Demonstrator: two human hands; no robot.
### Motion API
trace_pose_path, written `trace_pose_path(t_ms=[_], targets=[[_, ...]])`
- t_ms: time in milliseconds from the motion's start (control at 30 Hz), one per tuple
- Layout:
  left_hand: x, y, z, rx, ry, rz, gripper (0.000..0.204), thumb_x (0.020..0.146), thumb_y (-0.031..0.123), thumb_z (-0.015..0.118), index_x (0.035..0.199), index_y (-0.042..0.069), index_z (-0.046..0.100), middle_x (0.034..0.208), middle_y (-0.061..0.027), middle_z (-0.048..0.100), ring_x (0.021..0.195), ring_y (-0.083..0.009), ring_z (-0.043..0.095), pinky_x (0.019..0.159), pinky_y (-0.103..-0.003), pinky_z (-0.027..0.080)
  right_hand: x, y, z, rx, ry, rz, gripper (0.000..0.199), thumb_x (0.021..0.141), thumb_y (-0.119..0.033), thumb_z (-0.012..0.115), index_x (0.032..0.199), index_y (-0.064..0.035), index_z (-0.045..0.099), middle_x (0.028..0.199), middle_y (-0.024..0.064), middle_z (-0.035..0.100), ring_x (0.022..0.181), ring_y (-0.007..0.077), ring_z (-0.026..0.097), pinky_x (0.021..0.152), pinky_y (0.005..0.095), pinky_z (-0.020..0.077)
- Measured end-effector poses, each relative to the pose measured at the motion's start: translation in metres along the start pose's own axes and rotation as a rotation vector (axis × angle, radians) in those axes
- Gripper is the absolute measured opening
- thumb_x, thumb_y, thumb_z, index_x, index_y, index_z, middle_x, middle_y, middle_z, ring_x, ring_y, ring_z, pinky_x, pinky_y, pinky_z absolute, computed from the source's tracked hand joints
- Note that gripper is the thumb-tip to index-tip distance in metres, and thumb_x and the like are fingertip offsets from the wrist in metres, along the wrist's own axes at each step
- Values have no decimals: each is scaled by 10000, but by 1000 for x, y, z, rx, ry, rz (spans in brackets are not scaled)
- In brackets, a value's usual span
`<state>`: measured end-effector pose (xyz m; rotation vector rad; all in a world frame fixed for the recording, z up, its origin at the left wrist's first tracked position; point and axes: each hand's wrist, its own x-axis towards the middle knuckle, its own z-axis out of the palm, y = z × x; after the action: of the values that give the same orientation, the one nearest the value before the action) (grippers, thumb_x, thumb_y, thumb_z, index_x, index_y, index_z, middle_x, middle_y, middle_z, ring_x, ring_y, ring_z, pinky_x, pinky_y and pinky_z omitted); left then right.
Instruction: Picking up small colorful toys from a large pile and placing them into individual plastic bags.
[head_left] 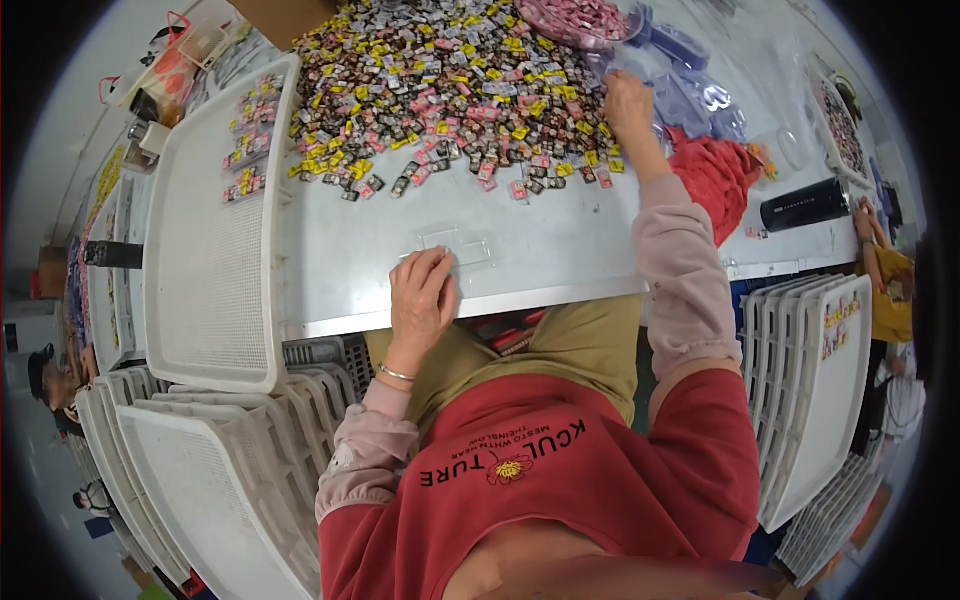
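The left hand [422, 296] lies palm down, fingers [436, 268] loosely curled, wrist bent, its forearm coming up from the lower edge. The right arm stretches far forward and nearly straight; the right hand [627, 103] is palm down, fingers hidden at their tips.

My right hand [628, 100] covers its own fingertips at the edge of the candy pile [450, 90], so I cannot tell whether they pinch a piece. The wrappers are too small to read. My left hand [422, 296] hides part of the clear plastic tray [462, 245]. The pink bowl [580, 20] is cut off at the top edge.
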<state>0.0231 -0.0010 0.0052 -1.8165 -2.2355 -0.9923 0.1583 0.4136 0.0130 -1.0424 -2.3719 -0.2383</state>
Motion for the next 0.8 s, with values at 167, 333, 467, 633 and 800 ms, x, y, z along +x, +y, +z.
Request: trace_pose_path(t_ms=[167, 333, 467, 633, 800], targets=[[-13, -13, -1, -69, 24, -86, 314, 784, -13, 532, 1092, 4, 588, 1109, -161, 583, 1030, -326, 542, 902, -390, 406, -6, 9, -19, 18, -48, -32, 246, 785, -82, 570, 1007, -101, 674, 974, 142, 647, 918, 347, 617, 801, 429, 496], [-8, -22, -2, -580, 413, -476, 257, 909, 30, 393, 1082, -24, 576, 1104, -133, 598, 1030, -233, 561, 919, -352, 442, -38, -17, -53, 385, -82, 20, 201, 817, -103, 587, 993, -37, 658, 972, 161, 648, 870, 338, 619, 775, 381, 487], [-19, -46, -25, -825, 622, -751, 246, 943, 74, 400, 1066, -27, 587, 1063, -92, 609, 1001, -164, 567, 902, -311, 447, -79, -31, -34, 338, -184, -116, 183, 821, -80, 589, 980, -28, 663, 936, 174, 653, 864, 346, 622, 768, 385, 488], [-16, -38, -40, -430, 390, -494, 185, 878, 3, 504, 1030, -12, 609, 1036, -90, 622, 952, -197, 580, 880, -325, 453, -91, -41, -35, 545, -1, -132, 186, 791, -4, 573, 954, -7, 661, 876, 168, 651, 830, 364, 616, 756, 405, 485], [-3, -3, -11, -152, 41, 5, 287, 733, 14, 628, 1020, 18, 618, 1056, -115, 603, 995, -308, 534, 889, -397, 419, -83, -43, -63, 745, 80, 180, 157, 847, -38, 627, 995, -14, 673, 859, 91, 695, 738, 103, 635, 662, 253, 496]])
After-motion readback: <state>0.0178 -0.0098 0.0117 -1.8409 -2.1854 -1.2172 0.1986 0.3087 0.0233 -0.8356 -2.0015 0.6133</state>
